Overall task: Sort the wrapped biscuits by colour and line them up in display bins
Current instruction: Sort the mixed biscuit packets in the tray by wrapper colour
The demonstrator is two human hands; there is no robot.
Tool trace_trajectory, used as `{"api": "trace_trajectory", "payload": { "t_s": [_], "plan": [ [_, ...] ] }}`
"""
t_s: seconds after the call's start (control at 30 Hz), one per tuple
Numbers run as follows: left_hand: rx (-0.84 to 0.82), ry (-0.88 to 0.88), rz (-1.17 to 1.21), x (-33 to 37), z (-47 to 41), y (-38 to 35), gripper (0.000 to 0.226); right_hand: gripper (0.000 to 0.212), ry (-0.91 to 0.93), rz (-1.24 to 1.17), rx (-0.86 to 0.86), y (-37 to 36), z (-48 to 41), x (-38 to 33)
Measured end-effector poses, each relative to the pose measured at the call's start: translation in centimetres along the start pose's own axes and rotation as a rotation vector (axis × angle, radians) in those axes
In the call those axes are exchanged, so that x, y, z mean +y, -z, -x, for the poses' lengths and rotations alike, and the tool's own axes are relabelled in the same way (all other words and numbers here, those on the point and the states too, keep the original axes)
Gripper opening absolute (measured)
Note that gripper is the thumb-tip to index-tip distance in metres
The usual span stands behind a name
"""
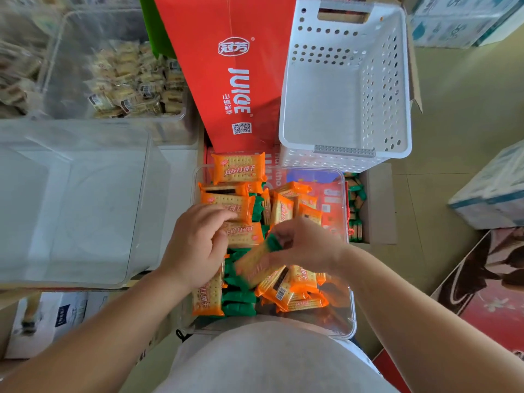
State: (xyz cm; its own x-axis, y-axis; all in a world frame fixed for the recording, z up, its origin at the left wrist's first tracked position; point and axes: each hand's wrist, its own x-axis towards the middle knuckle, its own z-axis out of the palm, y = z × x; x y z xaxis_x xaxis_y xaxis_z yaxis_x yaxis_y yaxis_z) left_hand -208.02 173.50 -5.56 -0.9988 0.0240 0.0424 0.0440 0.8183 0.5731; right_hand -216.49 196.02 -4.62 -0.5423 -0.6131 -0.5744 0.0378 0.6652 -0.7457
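Olive shop floor [453, 137], crowded with cartons. At left, large clear bin [71, 199], and beyond it a second clear bin [119, 78] of pale wrapped snacks. At upper right, white perforated basket [346, 80], touching or just beside a red juice carton [235, 75]. At centre, directly before the person, clear sorting bin [351, 279] holding the task's biscuits: orange packets [238, 168] stacked flat along its left side and lying loose at its right, green packets [239, 302] in a column between. Left hand [195, 245] laid on the orange stack, fingers bent over one packet; grip or mere touch not determinable. Right hand [306, 245] pinching a green-ended packet [261, 258] by one end, raised slightly above the heap and motion-blurred. Step in hand, as judged: separating green from orange. For clean work: steady the orange stack with the left hand to prevent sliding of neighbours; lift the pinched packet straight up, clear of the heap; carry by the crimped end, without squeezing the probably brittle biscuit; set down parallel to the other green packets, edges flush, one colour per row.
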Motion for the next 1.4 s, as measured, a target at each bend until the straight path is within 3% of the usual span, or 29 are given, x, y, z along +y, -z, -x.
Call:
{"api": "trace_trajectory", "payload": {
  "t_s": [0.07,0.17,0.37,0.43,0.5,0.6,0.73,0.9,1.03,1.23,1.4],
  "plan": [
    [-0.024,-0.024,-0.030,-0.2,0.3,0.3,0.037,0.031,-0.007,0.156,-0.149,-1.1,-0.4,-0.6],
    [-0.082,-0.060,-0.127,-1.0,1.1,0.2,0.035,0.048,-0.029,0.307,-0.185,-3.3,-1.2,-1.2],
    [-0.151,-0.039,-0.239,-1.2,1.7,-0.3,0.040,0.045,0.059,0.622,0.144,-5.3,-1.2,-1.1],
    [-0.138,-0.058,-0.232,-0.9,1.5,-0.2,0.036,0.048,0.163,0.552,0.241,-4.9,-0.7,-0.3],
    [-0.133,-0.098,-0.233,-0.3,0.8,-0.2,0.035,0.044,0.183,0.350,0.460,-3.9,-0.4,0.9],
    [-0.147,-0.133,-0.222,1.3,-0.9,-0.8,0.038,0.026,0.004,0.111,0.707,-1.8,-1.5,2.8],
    [-0.287,-0.231,-0.240,3.7,-4.5,-2.3,0.046,0.066,-0.249,0.090,0.584,0.1,-5.0,4.8],
    [-0.671,-0.298,-0.622,4.8,-8.3,-4.6,0.062,0.081,-0.443,0.139,0.500,-0.7,-7.5,6.2],
    [-0.757,-0.276,-0.686,4.0,-9.1,-5.0,0.073,0.091,-0.482,0.194,0.413,-0.7,-7.4,6.1],
    [-0.826,-0.267,-0.617,3.5,-10.0,-4.7,0.066,0.079,-0.466,0.058,0.384,-0.8,-6.5,5.6],
    [-0.839,-0.255,-0.560,3.2,-10.2,-5.1,0.059,0.080,-0.422,-0.021,0.335,-0.6,-6.0,5.0]
  ]
}}
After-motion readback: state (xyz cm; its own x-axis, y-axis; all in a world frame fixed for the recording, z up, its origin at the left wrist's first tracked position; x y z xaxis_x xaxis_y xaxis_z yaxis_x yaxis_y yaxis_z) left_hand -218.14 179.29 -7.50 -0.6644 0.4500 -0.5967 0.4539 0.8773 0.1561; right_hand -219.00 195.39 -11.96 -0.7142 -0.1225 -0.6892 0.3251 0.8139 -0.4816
